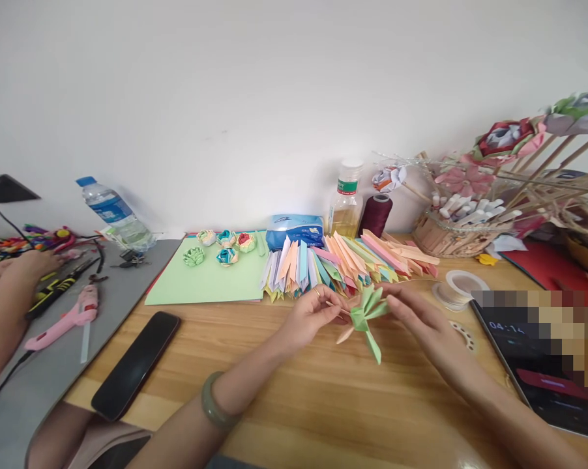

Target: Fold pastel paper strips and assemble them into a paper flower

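Between my two hands, above the wooden table, is a paper flower (pixel 359 318) of folded green strips with peach strips behind them. One green petal points down toward the table and the others fan upward. My left hand (pixel 314 318) is closed, pinching the flower from its left side. From the right, my right hand (pixel 417 315) has its fingertips closed at the edge of a green petal; part of that grip is hidden. Just beyond lies a long row of folded paper strips (pixel 298 264) in several colours.
Several finished paper flowers (pixel 227 257) rest on green paper sheets (pixel 216 286). A phone (pixel 136 365) lies left, a tablet (pixel 514 371) and a spool (pixel 463 286) right. A basket (pixel 460 238) stands behind. At far left are another person's arm (pixel 17 306) and a pink glue gun (pixel 66 319).
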`<action>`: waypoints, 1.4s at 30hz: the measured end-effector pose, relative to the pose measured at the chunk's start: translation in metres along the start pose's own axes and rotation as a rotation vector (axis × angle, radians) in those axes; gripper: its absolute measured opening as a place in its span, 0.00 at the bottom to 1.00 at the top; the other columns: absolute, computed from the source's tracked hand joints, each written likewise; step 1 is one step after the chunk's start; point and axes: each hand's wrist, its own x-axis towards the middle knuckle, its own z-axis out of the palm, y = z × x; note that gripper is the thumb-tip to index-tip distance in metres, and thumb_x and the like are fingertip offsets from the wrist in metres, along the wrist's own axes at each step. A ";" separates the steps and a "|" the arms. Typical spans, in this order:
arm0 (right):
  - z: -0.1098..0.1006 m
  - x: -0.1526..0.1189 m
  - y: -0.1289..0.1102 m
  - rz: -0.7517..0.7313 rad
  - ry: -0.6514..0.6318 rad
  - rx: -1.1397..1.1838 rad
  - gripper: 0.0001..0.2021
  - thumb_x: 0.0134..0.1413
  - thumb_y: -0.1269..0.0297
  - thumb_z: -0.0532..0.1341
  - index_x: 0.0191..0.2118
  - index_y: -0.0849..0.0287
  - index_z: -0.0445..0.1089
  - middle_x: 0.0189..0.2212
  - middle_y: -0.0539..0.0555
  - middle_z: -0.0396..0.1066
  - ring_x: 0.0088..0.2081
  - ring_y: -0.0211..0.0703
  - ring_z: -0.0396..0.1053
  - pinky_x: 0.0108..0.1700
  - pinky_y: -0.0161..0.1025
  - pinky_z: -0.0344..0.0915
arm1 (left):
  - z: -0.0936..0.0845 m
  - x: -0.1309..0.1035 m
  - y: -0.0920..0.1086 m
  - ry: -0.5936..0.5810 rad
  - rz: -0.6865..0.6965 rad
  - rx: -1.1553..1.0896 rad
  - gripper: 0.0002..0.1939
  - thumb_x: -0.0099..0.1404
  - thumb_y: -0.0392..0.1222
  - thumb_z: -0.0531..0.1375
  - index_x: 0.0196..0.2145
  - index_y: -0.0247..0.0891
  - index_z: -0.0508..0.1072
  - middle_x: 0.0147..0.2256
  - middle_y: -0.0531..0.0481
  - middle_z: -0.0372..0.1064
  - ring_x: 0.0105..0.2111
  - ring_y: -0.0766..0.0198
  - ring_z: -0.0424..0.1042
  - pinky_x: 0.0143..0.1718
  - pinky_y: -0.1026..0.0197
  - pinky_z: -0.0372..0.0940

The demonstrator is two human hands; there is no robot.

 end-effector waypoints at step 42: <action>0.010 -0.011 0.016 -0.696 0.146 -0.639 0.11 0.52 0.73 0.55 0.42 0.55 0.67 0.35 0.55 0.68 0.37 0.44 0.65 0.35 0.41 0.65 | 0.020 -0.014 -0.008 0.152 0.155 0.464 0.11 0.52 0.38 0.62 0.35 0.34 0.70 0.31 0.48 0.69 0.30 0.66 0.69 0.32 0.62 0.67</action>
